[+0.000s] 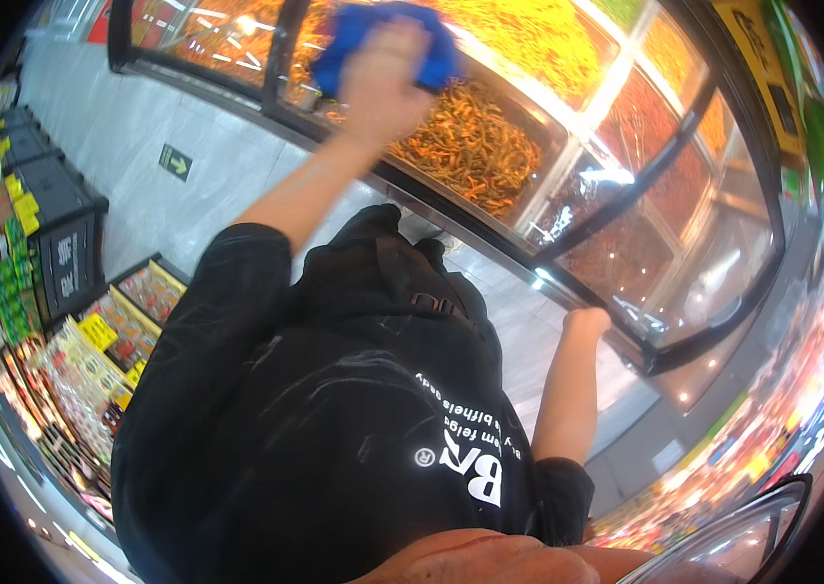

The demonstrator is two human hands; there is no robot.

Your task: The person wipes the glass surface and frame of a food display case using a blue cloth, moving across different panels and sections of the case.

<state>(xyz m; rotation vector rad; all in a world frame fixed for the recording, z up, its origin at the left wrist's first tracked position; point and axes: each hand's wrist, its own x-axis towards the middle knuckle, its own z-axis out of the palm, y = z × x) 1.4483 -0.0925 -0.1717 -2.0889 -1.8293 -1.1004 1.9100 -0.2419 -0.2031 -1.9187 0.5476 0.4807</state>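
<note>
My left hand [386, 80] is pressed against a blue cloth [437, 44] at the upper middle, blurred by motion. The cloth lies against the front glass of a lit, black-framed food display case [412, 191]. Behind the glass, below the cloth, shredded brown-green food [481, 146] fills a bin. My right hand [588, 321] is at the case's lower front frame, right of the middle. Its fingers are mostly hidden, so whether it grips the frame is unclear.
Further bins of yellow food [543, 44] and reddish food [638, 120] sit inside the case. Packaged goods [10, 281] and black display crates [65, 255] stand at left. A green arrow sign [175, 163] marks the grey tiled floor [141, 212]. Blurred shelves [747, 452] line the right.
</note>
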